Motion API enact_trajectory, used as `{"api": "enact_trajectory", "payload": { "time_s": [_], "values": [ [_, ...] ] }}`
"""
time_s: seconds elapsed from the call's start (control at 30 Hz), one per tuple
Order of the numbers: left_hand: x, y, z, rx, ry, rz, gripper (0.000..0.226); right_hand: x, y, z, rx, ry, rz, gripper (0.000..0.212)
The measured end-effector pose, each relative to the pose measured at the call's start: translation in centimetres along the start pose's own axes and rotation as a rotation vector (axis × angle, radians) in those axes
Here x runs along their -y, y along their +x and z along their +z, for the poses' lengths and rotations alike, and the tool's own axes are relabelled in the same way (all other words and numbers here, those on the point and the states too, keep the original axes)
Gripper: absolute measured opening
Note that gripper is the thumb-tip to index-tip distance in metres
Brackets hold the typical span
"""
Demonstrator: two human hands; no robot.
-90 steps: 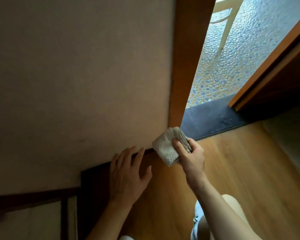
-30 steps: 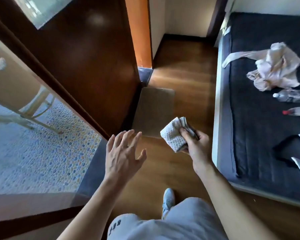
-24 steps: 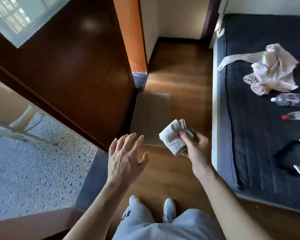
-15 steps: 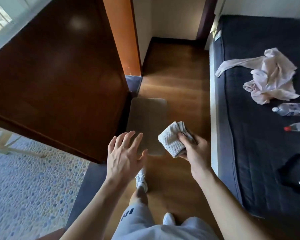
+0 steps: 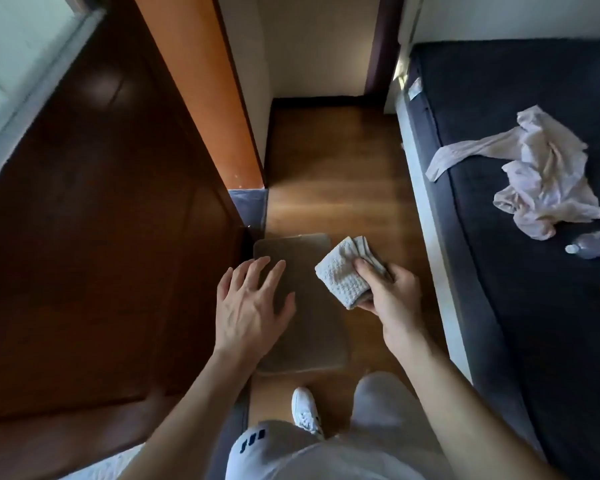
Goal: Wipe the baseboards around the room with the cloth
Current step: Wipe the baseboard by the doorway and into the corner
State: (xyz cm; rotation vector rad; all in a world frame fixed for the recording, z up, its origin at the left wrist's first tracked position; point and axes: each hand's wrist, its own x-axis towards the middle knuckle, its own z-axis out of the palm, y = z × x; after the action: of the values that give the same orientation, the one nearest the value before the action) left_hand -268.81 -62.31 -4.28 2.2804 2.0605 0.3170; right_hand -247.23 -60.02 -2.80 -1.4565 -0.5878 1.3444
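While the person stands looking down a narrow strip of brown wooden floor (image 5: 329, 161), the right hand (image 5: 392, 296) grips the folded white waffle-weave cloth (image 5: 342, 275) – thumb on top, fingers curled underneath, the folded end poking out toward the left. The cloth is up in the air over the floor, not against any wall. The dark baseboard (image 5: 326, 100) runs along the foot of the cream far wall, well apart from the cloth.

The left hand (image 5: 250, 306) is relaxed with its fingers spread, holding nothing, and it shows over the left edge of a brown rectangular floor mat (image 5: 309, 344). The mat lies flat on the floor right beside a dark brown glossy wooden door (image 5: 101, 220), with an orange wooden door post (image 5: 205, 81) just past it.

On the right there's a dark navy mattress (image 5: 534, 323) – on it a crumpled pale pink garment (image 5: 548, 178) and, near that, a clear plastic bottle (image 5: 596, 247) lying on its side. One white sneaker (image 5: 303, 408) is planted on the floor just below the mat, between the person's light grey trouser legs.
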Motion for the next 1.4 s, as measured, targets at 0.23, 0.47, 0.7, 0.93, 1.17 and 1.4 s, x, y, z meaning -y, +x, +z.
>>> {"api": "enact_trajectory", "payload": {
  "time_s": [0.23, 0.47, 0.7, 0.93, 1.17, 1.4],
  "values": [
    [1.4, 10.3, 1.9, -0.007, -0.001, 0.052, 0.054, 2.6, 7.8, 3.4, -0.042, 0.022, -0.003, 0.011],
    [-0.5, 23.3, 4.5, 0.009, -0.009, 0.038, 0.052, 6.5, 20.5, 4.2, -0.068, 0.022, 0.006, 0.021],
    [-4.0, 38.0, 6.0, 0.009, 0.004, -0.012, 0.055, 13.8, 34.3, 4.3, -0.012, -0.062, -0.005, 0.018],
    [-6.0, 48.5, 6.8, 0.017, -0.001, -0.034, 0.053, 18.6, 44.1, 4.9, -0.025, -0.097, -0.029, 0.012],
    [-5.2, 57.8, 9.2, -0.002, -0.01, 0.013, 0.054, 21.0, 52.7, 7.1, -0.049, -0.075, -0.017, 0.006],
    [-2.0, 70.7, 11.8, 0.0, -0.03, 0.033, 0.057, 24.7, 63.4, 13.0, -0.051, -0.041, -0.012, 0.012]
  ]
}}
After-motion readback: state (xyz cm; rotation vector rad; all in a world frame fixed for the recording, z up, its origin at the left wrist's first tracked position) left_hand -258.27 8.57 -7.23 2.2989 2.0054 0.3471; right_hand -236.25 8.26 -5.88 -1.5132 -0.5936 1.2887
